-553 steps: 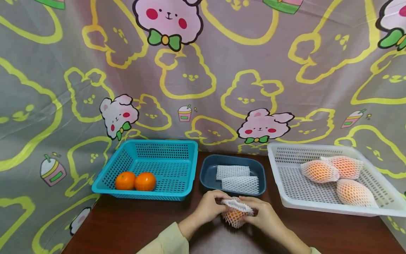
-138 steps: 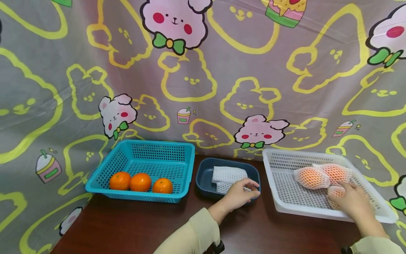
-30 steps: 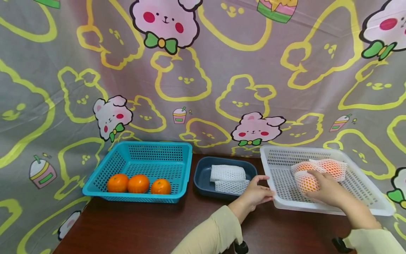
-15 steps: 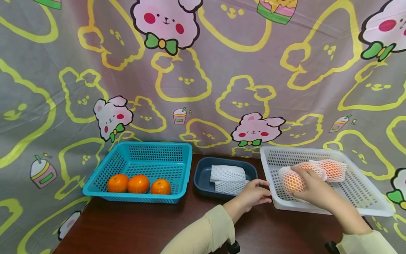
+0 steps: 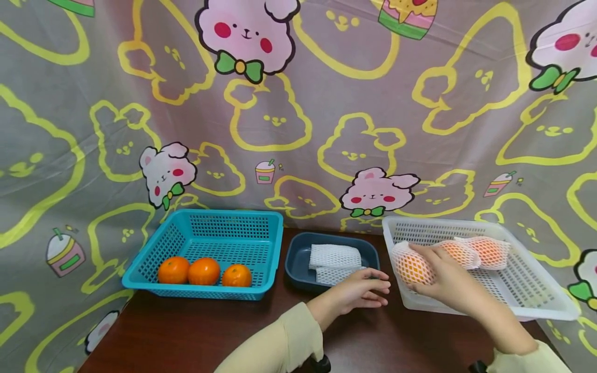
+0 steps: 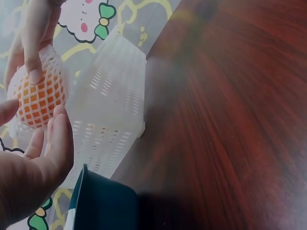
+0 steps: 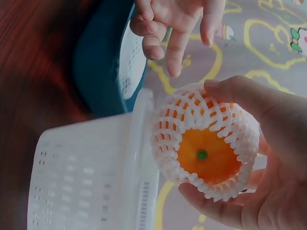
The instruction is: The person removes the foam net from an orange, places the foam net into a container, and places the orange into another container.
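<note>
My right hand [image 5: 450, 282] grips an orange in a white foam net [image 5: 412, 265], held up over the left rim of the white basket [image 5: 485, 311]. In the right wrist view, the bare top of this orange [image 7: 208, 153] with its green stem end shows through the net's opening. My left hand [image 5: 356, 291] holds nothing, its fingers spread, in front of the dark blue tray [image 5: 298, 277]. From the left wrist view, the left fingers point toward the netted orange [image 6: 41, 98] without clear contact. Two more netted oranges, including this one [image 5: 487, 253], lie in the white basket.
Three bare oranges [image 5: 204, 271] sit along the front of the turquoise basket [image 5: 205, 293] on the left. Folded white foam nets [image 5: 335, 256] lie in the dark blue tray. A patterned curtain [image 5: 298, 119] hangs behind the brown table [image 5: 210, 331].
A third bare orange has joined the turquoise basket since the oldest frame. My right hand has lifted a netted orange and carried it left; my left hand has drawn back from the white rim.
</note>
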Available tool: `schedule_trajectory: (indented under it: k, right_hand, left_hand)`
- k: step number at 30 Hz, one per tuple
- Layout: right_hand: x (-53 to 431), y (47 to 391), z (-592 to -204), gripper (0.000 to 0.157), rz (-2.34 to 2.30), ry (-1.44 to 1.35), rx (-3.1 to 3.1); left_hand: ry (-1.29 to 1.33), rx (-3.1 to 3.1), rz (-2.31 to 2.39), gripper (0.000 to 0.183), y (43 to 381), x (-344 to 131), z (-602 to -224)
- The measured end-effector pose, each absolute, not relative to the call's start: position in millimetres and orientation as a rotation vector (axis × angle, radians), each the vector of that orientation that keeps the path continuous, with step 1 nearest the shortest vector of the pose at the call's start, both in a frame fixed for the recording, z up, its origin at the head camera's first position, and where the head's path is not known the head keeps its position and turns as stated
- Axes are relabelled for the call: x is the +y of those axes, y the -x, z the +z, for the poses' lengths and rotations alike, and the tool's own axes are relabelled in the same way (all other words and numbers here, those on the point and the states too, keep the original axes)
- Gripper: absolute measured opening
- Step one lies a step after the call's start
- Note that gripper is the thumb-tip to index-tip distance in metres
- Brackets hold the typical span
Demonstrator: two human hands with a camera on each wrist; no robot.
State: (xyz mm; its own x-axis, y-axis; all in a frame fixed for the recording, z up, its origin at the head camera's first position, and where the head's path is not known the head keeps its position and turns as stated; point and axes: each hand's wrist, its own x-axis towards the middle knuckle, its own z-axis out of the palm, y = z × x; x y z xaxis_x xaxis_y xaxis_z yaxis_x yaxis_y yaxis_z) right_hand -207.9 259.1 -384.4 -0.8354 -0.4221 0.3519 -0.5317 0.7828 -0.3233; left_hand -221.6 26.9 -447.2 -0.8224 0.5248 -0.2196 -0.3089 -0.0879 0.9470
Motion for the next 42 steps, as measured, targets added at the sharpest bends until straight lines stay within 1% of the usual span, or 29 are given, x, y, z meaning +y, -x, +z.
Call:
schedule_trajectory:
  k: [5,9,16,22,28,36,42]
  right_hand:
    - [246,201,-385,0.086,0.672,-0.771,-2.651]
    - [234,194,-391,0.085,0.711,-0.785,-2.591]
    - [212,184,-411,0.082,0.800,-0.786,-2.514]
    - [196,179,-428,0.086,0.914,-0.830,-2.450]
    - [183,176,-448,0.089,0.979,-0.896,-2.410]
    - [171,173,-468,0.090,1.037,-0.918,-2.397]
    - [163,170,-478,0.088,1.070,-0.930,-2.451]
  left_hand:
    - [-0.220,1.638,1.946,0.033,214,10,-444]
    - [-0.215,1.639,1.944,0.039,210,-4,-443]
    - [-0.257,1.630,1.889,0.056,206,-30,-443]
    - [-0.300,1.596,1.830,0.067,198,-48,-448]
    - [-0.333,1.588,1.820,0.068,192,-59,-458]
    - [-0.278,1.605,1.848,0.068,191,-69,-458]
    - [-0.225,1.645,1.879,0.063,185,-75,-464]
